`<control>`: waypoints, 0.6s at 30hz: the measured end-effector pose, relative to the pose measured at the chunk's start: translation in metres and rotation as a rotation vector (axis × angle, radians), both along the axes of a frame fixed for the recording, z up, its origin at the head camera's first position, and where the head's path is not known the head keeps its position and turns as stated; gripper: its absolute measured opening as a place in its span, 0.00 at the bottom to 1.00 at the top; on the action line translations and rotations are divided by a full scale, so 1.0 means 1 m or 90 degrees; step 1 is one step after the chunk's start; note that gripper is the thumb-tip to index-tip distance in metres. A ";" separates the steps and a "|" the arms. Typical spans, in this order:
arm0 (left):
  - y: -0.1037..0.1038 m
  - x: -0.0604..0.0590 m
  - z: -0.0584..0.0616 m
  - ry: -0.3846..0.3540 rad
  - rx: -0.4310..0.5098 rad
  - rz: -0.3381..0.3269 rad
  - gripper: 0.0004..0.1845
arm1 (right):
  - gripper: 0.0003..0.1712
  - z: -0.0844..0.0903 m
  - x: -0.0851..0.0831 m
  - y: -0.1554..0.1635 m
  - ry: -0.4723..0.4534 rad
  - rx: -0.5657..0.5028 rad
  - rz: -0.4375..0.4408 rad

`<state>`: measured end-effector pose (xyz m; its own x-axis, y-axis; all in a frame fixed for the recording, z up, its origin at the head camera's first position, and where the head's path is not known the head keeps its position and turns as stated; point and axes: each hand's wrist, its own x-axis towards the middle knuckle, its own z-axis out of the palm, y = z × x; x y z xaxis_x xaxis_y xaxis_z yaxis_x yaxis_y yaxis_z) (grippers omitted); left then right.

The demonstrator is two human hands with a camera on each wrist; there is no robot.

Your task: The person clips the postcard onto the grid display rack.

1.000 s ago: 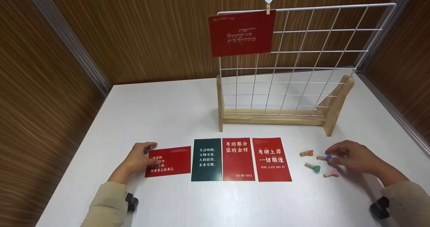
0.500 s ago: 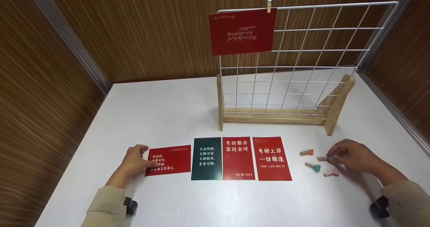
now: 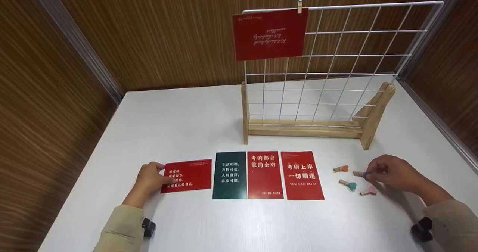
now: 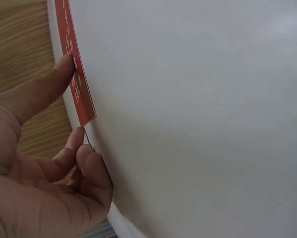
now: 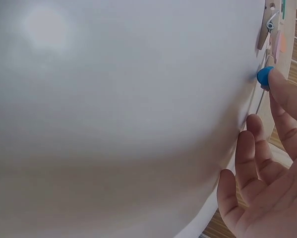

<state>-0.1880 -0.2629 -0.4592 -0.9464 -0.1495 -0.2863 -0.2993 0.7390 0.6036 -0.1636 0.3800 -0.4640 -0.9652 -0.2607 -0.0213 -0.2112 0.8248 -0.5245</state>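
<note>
At the left end of the row, my left hand (image 3: 150,178) holds a red card (image 3: 194,175) with white writing by its left edge. In the left wrist view the thumb (image 4: 64,64) lies on the card's face and a fingertip is at its corner. On the right, my right hand (image 3: 394,173) pinches a small wooden clothespin (image 3: 359,174) by its blue end. The right wrist view shows the blue end (image 5: 264,75) at the thumb and forefinger, the other fingers loosely bent. Close by lie clothespins with an orange heart (image 3: 345,168), a green heart (image 3: 351,186) and a pink heart (image 3: 372,190).
A green card (image 3: 229,186) and two red cards, one in the middle (image 3: 265,181) and one at the right (image 3: 303,190), lie between the hands. Behind them stands a white wire grid (image 3: 338,56) on a wooden base (image 3: 304,132). A white-heart clothespin (image 3: 300,2) clips a red card (image 3: 270,46) there.
My left hand has drawn back slightly left, its thumb now near the card's left edge. The right hand's fingers have closed on the blue clothespin.
</note>
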 end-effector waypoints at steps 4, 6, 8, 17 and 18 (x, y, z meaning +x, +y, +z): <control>0.004 0.000 0.005 0.012 -0.014 0.000 0.32 | 0.08 0.001 0.000 0.000 -0.007 0.001 -0.002; 0.006 0.000 0.006 0.017 -0.021 -0.002 0.32 | 0.08 0.002 0.000 -0.001 -0.011 0.005 -0.003; 0.007 -0.001 0.006 0.020 -0.023 -0.003 0.33 | 0.07 0.002 0.000 -0.002 -0.013 0.006 -0.003; 0.004 0.002 0.002 0.031 0.023 0.011 0.33 | 0.06 0.001 0.000 -0.001 -0.014 0.004 0.007; 0.004 0.002 0.002 0.030 0.026 0.014 0.33 | 0.06 0.001 0.000 0.000 -0.014 0.003 0.008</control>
<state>-0.1860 -0.2586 -0.4573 -0.9556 -0.1592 -0.2478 -0.2855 0.7073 0.6467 -0.1640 0.3796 -0.4631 -0.9611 -0.2726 -0.0443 -0.2098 0.8249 -0.5249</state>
